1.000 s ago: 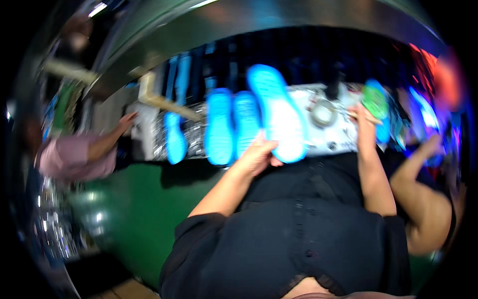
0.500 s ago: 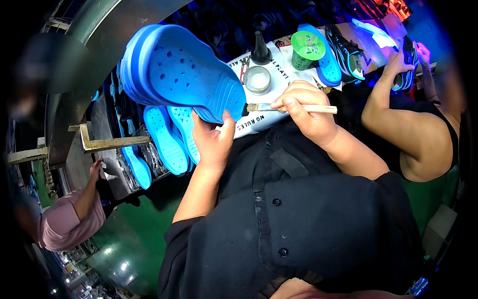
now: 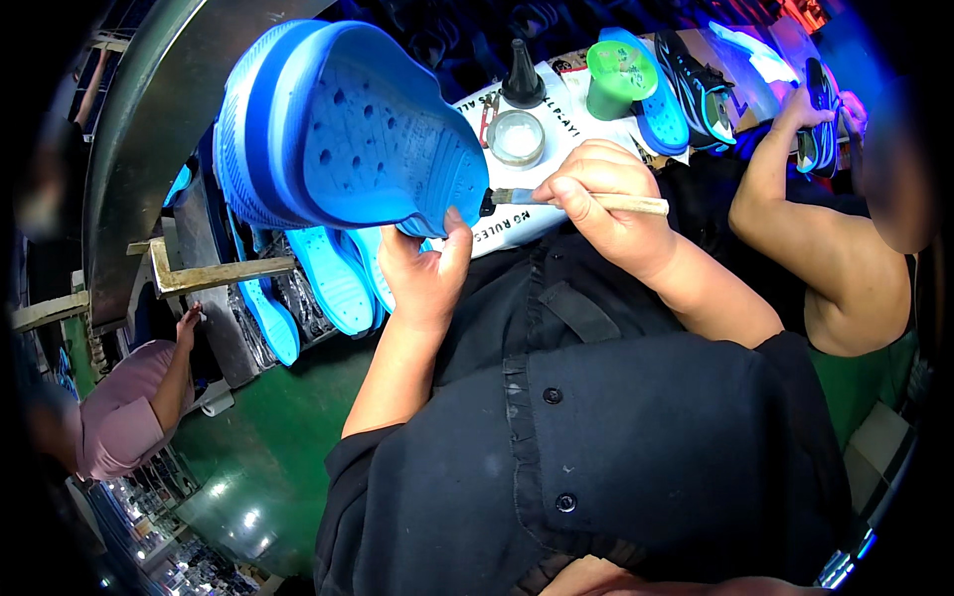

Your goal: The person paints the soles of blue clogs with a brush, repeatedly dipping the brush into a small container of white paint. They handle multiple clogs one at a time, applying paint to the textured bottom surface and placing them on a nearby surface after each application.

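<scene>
A large blue shoe sole (image 3: pixel 383 129) with holes in its inner face is tilted up at the centre left. My left hand (image 3: pixel 427 273) grips its narrow end, thumb on the near edge and the other fingers partly hidden underneath. Between the thumb and fingers of my right hand (image 3: pixel 608 204) is a flat paintbrush (image 3: pixel 641 204) with a pale wooden handle. Its bristles meet the narrow end of the sole, where a dark patch shows. Just beyond the brush stands a small round glass jar (image 3: pixel 517 137) with whitish contents.
Behind the jar are a black cone-topped bottle (image 3: pixel 522 84) and a green cup (image 3: pixel 618 81). Farther right lie another blue sole (image 3: pixel 664 119) and a black shoe (image 3: pixel 694 89). More blue soles (image 3: pixel 336 283) rest at left near a metal bar (image 3: pixel 224 273). Co-workers are on both sides.
The blue sole has tipped and turned, showing more of its side wall, and its wide end has moved up and left. The brush has shifted slightly left along with it.
</scene>
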A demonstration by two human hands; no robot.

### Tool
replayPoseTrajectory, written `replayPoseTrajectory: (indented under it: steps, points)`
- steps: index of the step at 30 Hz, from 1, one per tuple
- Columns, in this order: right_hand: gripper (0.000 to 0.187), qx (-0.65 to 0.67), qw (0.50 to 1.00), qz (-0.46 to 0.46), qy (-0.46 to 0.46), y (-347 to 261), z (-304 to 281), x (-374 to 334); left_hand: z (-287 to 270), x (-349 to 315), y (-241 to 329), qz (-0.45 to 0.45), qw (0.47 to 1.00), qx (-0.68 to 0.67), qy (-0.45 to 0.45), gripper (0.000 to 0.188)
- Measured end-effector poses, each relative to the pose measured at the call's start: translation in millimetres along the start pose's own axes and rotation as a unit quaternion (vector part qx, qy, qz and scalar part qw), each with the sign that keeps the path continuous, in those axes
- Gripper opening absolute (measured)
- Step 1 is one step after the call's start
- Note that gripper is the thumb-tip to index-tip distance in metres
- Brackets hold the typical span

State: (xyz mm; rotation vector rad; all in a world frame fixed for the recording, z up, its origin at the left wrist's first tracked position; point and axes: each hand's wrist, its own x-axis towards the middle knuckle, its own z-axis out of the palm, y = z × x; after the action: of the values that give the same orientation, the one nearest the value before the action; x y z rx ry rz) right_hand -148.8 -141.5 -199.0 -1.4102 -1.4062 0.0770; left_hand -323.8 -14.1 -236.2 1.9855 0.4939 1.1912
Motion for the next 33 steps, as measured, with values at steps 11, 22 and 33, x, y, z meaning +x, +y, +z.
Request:
replayPoseTrajectory:
  steps: [11, 22, 33]
  points:
    - [0.015, -0.026, 1.000, -0.015, 0.001, 9, 2, 2, 1, -3, -9, 0.004, 1.000, 0.006, -0.006, 0.045]
    - [0.015, -0.006, 0.999, -0.031, -0.009, 7, 6, -1, -5, -8, -8, -0.019, 0.998, 0.019, -0.058, 0.047]
    - [0.018, 0.004, 1.000, -0.021, -0.005, -4, 5, -6, -6, -10, -6, 0.010, 0.999, -0.006, -0.037, 0.055]
